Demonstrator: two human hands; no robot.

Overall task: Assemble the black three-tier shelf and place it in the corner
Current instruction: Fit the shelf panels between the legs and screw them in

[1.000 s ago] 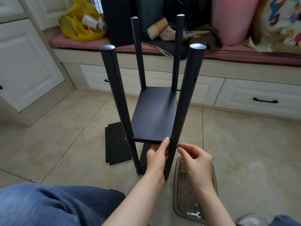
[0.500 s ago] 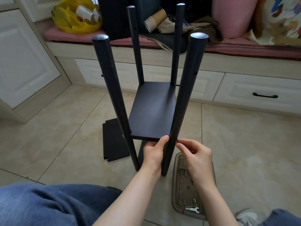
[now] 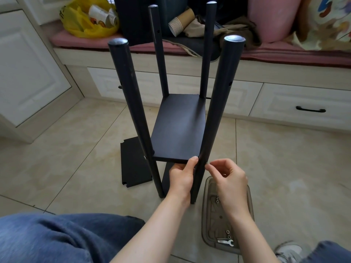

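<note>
Fastening board [image 3: 178,128] to post [image 3: 216,111]: left hand [image 3: 180,177] grips board corner; right hand [image 3: 228,179], at post's 3 o'clock, pinches screw [image 3: 207,163]; keep screw square to hole.

The black shelf frame [image 3: 178,130] stands at center. The left hand [image 3: 181,176] grips its near-right pole [image 3: 218,111] below the board. At 3 o'clock of that pole, the right hand [image 3: 229,179] pinches a small fastener [image 3: 207,163]. A clear tray [image 3: 211,226] lies at 5 o'clock and a loose black panel [image 3: 133,164] at 8.

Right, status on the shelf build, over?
Left hand grips near-right post. Right hand pinches small fastener against it. One shelf board fitted, spare panel on floor.
</note>
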